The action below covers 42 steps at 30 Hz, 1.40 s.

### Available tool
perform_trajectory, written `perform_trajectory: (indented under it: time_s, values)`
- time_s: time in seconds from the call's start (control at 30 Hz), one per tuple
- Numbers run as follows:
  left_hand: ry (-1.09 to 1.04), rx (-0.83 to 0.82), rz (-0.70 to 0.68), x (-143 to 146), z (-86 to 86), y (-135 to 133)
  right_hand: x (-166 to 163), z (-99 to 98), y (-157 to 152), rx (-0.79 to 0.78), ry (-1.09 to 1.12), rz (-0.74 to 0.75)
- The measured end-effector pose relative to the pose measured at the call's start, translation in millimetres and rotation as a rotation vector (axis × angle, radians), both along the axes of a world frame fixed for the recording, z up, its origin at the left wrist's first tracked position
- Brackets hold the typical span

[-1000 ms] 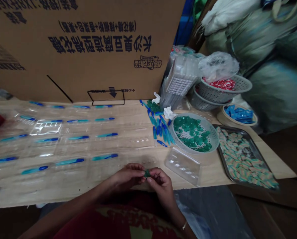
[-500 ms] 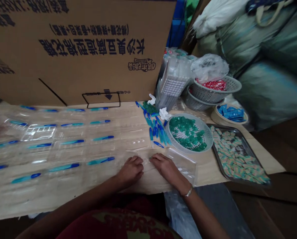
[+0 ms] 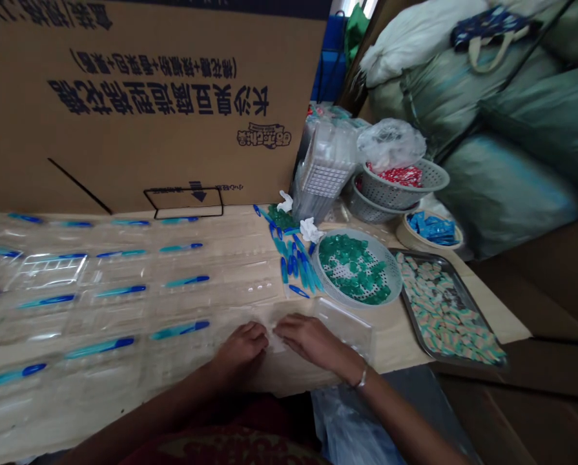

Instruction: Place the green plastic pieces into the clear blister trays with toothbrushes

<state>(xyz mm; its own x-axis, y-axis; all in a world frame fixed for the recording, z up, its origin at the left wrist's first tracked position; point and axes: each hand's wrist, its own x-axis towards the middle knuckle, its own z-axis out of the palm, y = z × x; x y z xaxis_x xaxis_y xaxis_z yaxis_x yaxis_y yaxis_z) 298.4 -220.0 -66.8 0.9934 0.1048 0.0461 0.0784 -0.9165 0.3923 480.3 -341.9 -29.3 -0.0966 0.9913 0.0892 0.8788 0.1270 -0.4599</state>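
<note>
teal-and-blue plastic sticks (image 3: 179, 330), green pieces (image 3: 351, 271) in a pale grey perforated basket (image 3: 394, 271)

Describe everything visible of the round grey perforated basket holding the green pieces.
The round grey perforated basket is shallow and looks like plastic, with a smooth raised rim and a floor pierced by many small holes. It sits flat on the light tan tabletop. Loose translucent green pieces lie in it, covering much of the floor, with holes showing between them. A crumpled white tissue lies by its far-left rim, and a clear plastic tray sits at its near edge.
</note>
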Motion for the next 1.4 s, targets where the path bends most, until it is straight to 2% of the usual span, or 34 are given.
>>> perform_trajectory:
  time_s: [0.07, 0.13, 0.17, 0.27, 0.33, 0.4, 0.43, 0.5, 0.57, 0.63, 0.67, 0.7, 0.77, 0.83, 0.87, 0.93, 1.03, 1.1, 1.17, 1.23, 1.4]
  values:
    - [-0.028, -0.017, 0.005, -1, 0.4, -1, 32, 0.4, 0, 0.084, 0.111, -0.228]
    - [-0.053, -0.033, -0.013, -2, 3.4, -2, 72, 1.0, 4, 0.134, 0.062, -0.543]
    - [-0.079, -0.038, -0.025, -3, 5.8, -2, 91, 1.1, 7, 0.099, 0.004, -0.624]
    - [-0.181, -0.046, -0.023, -8, 17.3, 1, 133, 2.7, 12, -0.042, -0.043, -0.617]
    - [-0.233, -0.098, 0.032, -11, 28.1, 3, 140, 6.8, 9, -0.029, -0.018, -0.622]
    - [-0.252, -0.265, 0.119, -8, 40.2, 3, 126, 12.7, 4, 0.066, 0.135, -0.677]
    - [-0.255, -0.4, 0.181, -4, 45.9, 3, 113, 15.6, 1, 0.108, 0.275, -0.687]
    - [-0.238, -0.757, 0.332, 9, 54.6, -1, 78, 19.4, -1, 0.131, 0.602, -0.636]
    - [-0.208, -1.186, 0.497, 26, 58.2, -5, 38, 19.8, 1, 0.085, 0.814, -0.519]
    - [-0.189, -1.55, 0.627, 40, 57.3, -8, 2, 17.7, 5, 0.096, 0.877, -0.453]
    - [-0.189, -1.668, 0.671, 44, 55.8, -9, -12, 16.5, 8, 0.126, 0.87, -0.449]
    - [-0.196, -1.738, 0.707, 46, 54.3, -8, -22, 15.6, 10, 0.161, 0.846, -0.457]
    - [-0.21, -1.769, 0.739, 44, 52.2, -6, -35, 15.1, 13, 0.222, 0.757, -0.471]
    - [-0.199, -1.694, 0.708, 36, 52.3, -1, -38, 15.5, 13, 0.253, 0.643, -0.458]
    - [-0.185, -1.592, 0.667, 30, 52.9, 2, -36, 15.2, 11, 0.256, 0.594, -0.448]
    - [-0.162, -1.211, 0.565, 16, 53.9, 7, -32, 12.6, 7, 0.238, 0.519, -0.441]
    - [-0.062, -0.478, 0.407, -5, 50.6, 12, -28, 3.4, 0, 0.153, 0.395, -0.361]
    - [0.062, -0.181, 0.31, -14, 44.6, 11, -31, -3.5, -2, 0.101, 0.289, -0.241]
    - [0.15, -0.045, 0.232, -18, 37.8, 9, -35, -8.2, -2, 0.073, 0.216, -0.159]
    - [0.166, 0.023, 0.19, -19, 32.8, 7, -37, -10.1, 0, 0.061, 0.18, -0.151]
    - [0.162, 0.064, 0.16, -18, 31.1, 6, -40, -10.9, 3, 0.03, 0.131, -0.138]
